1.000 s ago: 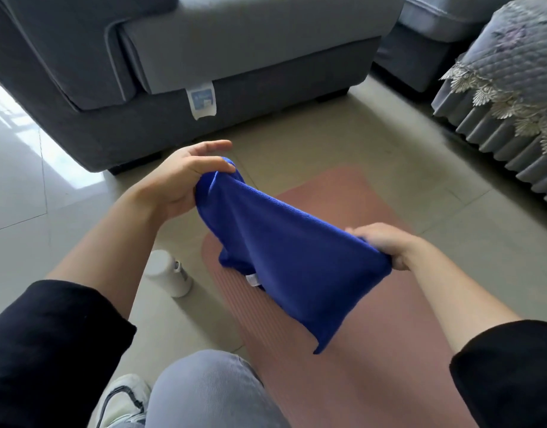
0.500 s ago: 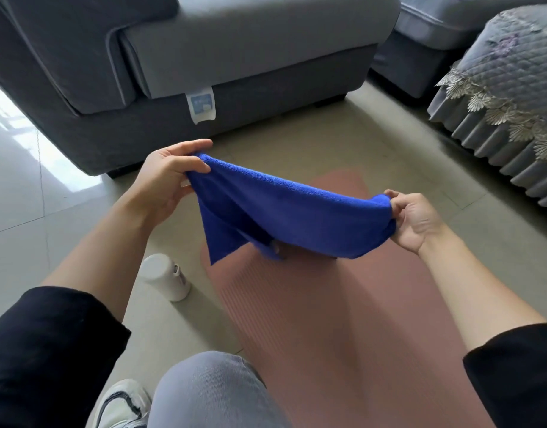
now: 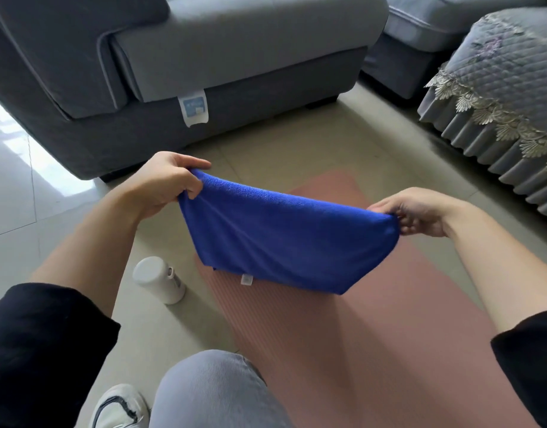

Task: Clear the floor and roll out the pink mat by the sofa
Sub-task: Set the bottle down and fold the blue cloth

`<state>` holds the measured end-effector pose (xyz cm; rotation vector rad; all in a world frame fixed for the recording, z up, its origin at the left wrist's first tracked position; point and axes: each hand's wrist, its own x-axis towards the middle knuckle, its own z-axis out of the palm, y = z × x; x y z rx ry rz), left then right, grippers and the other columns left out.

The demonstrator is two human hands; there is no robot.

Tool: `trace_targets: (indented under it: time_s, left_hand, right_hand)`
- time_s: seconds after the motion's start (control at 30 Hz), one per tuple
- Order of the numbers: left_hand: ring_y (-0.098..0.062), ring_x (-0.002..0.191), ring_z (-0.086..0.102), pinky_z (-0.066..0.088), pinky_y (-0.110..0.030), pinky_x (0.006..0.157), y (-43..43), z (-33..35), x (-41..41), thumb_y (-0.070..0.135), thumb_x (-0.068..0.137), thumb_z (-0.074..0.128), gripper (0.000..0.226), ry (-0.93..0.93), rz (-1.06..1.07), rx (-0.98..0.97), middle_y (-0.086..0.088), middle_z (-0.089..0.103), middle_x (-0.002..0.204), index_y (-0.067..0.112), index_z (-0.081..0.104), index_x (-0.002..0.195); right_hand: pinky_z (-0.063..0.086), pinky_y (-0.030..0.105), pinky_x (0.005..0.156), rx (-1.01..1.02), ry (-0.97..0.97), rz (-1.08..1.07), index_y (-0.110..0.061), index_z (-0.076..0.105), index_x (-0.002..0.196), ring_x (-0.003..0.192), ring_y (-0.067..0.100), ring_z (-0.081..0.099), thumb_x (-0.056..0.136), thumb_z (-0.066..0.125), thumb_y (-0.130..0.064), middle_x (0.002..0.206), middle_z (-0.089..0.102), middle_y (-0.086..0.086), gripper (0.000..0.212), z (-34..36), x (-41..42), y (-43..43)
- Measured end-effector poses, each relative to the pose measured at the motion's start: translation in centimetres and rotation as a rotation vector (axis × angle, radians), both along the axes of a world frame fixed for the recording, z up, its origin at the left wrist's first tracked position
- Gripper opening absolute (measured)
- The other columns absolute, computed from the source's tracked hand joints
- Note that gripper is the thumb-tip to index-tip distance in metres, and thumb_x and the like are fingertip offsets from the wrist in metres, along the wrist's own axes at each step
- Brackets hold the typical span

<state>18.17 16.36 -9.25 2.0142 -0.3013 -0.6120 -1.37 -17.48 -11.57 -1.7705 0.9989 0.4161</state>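
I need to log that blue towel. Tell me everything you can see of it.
The towel is deep blue with a soft, fuzzy pile, like microfibre. It looks folded double, with a small white tag at its lower edge. It hangs in the air, its top edge stretched between the left hand and right hand, each pinching one end; the left end sits higher. The body sags below, over the pink mat, apparently not touching it. Only the hands touch it.

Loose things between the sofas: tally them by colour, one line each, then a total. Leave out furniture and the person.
Blue: 1, the towel, stretched between the left hand and right hand.
Pink: 1, the mat, unrolled on the floor.
White: 1, the bottle, lying beside the mat.
Total: 3
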Motion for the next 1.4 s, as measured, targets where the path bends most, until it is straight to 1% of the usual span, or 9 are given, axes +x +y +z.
trace_targets:
  time_s: [0.1, 0.23, 0.33, 0.43, 0.67, 0.8, 0.93, 1.1, 1.4]
  left_hand:
    - [-0.021, 0.064, 0.051, 0.046, -0.027, 0.063, -0.4, -0.2, 0.6, -0.007, 0.063, 0.056, 0.053, -0.175, 0.021, 0.231, -0.009, 0.057, 0.079, 0.016, 0.07, 0.108]
    - [-0.02, 0.074, 0.057, 0.043, -0.025, 0.064, -1.7, -1.5, 0.9, 0.0, 0.074, 0.058, 0.034, -0.36, 0.189, 0.276, -0.006, 0.065, 0.084, 0.013, 0.074, 0.101]
    - [-0.018, 0.076, 0.058, 0.044, -0.025, 0.066, -2.7, -2.1, 1.2, 0.004, 0.078, 0.061, 0.026, -0.461, 0.323, 0.199, -0.005, 0.066, 0.082, 0.011, 0.076, 0.098]
    - [-0.016, 0.073, 0.061, 0.048, -0.025, 0.068, -3.7, -1.6, 1.9, 0.009, 0.078, 0.062, 0.022, -0.575, 0.429, 0.068, -0.004, 0.068, 0.08, 0.013, 0.076, 0.095]
    - [-0.004, 0.052, 0.051, 0.044, -0.02, 0.053, -1.9, -0.4, 2.4, 0.016, 0.072, 0.075, 0.008, -0.459, 0.291, -0.19, 0.001, 0.064, 0.062, 0.022, 0.075, 0.078]
    - [-0.004, 0.05, 0.057, 0.049, -0.013, 0.051, 0.6, -0.1, 1.9, 0.005, 0.068, 0.081, 0.015, -0.19, -0.056, -0.111, 0.005, 0.065, 0.052, 0.017, 0.073, 0.065]
    - [-0.008, 0.049, 0.055, 0.045, -0.016, 0.048, 1.4, -3.0, -0.2, 0.003, 0.064, 0.082, 0.02, -0.014, -0.366, 0.237, 0.002, 0.062, 0.051, 0.018, 0.069, 0.058]
    - [-0.005, 0.049, 0.059, 0.047, -0.018, 0.051, 1.2, -10.7, -4.8, 0.01, 0.06, 0.083, 0.021, 0.245, -0.678, 0.585, 0.004, 0.064, 0.056, 0.022, 0.066, 0.055]
    - [-0.005, 0.069, 0.066, 0.051, -0.02, 0.067, 1.9, -17.1, -6.2, 0.021, 0.062, 0.078, 0.007, 0.575, -0.688, 0.577, 0.008, 0.071, 0.068, 0.024, 0.071, 0.061]
  right_hand:
    - [0.036, 0.023, 0.058, 0.022, -0.172, -0.118, -0.014, 0.072, 0.105, 0.066, 0.011, 0.049, 0.087, 0.06, -0.012, 0.08, 0.063, -0.004, 0.022, -0.3, -0.1, -0.9]
    - [0.055, 0.019, 0.06, 0.02, -0.327, -0.216, -0.001, 0.066, 0.11, 0.076, 0.016, 0.06, 0.085, 0.059, 0.006, 0.088, 0.065, 0.008, 0.027, -1.5, 0.4, -0.9]
    - [0.056, 0.016, 0.063, -0.211, -0.414, -0.213, 0.002, 0.064, 0.113, 0.073, 0.02, 0.06, 0.081, 0.057, 0.012, 0.093, 0.063, 0.014, 0.035, -2.1, 1.8, -1.1]
    - [0.055, 0.03, 0.076, -0.398, -0.607, -0.306, -0.007, 0.064, 0.104, 0.07, 0.019, 0.06, 0.08, 0.059, 0.005, 0.087, 0.066, 0.01, 0.027, -1.3, 3.9, -1.4]
    - [0.047, 0.02, 0.063, -0.347, -0.861, -0.581, -0.025, 0.058, 0.077, 0.065, 0.006, 0.057, 0.081, 0.065, -0.011, 0.076, 0.064, -0.005, 0.016, 1.4, 5.2, -2.4]
    - [0.043, 0.024, 0.056, -0.207, -0.694, -0.57, -0.023, 0.061, 0.073, 0.067, 0.011, 0.052, 0.085, 0.059, -0.009, 0.076, 0.058, -0.003, 0.018, 0.1, 3.6, -3.2]
    - [0.03, 0.015, 0.039, -0.276, -0.24, -0.219, -0.016, 0.061, 0.068, 0.056, 0.016, 0.041, 0.082, 0.054, 0.004, 0.064, 0.051, 0.003, 0.026, -4.3, 0.2, -2.6]
    - [0.026, 0.022, 0.051, -0.229, 0.167, 0.031, -0.006, 0.062, 0.074, 0.054, 0.019, 0.036, 0.081, 0.057, 0.005, 0.06, 0.045, 0.008, 0.014, -10.2, -5.4, -1.1]
    - [0.025, 0.023, 0.046, -0.009, 0.355, -0.008, -0.005, 0.058, 0.079, 0.054, 0.019, 0.028, 0.069, 0.061, 0.005, 0.079, 0.04, 0.014, 0.015, -14.7, -9.2, -1.1]
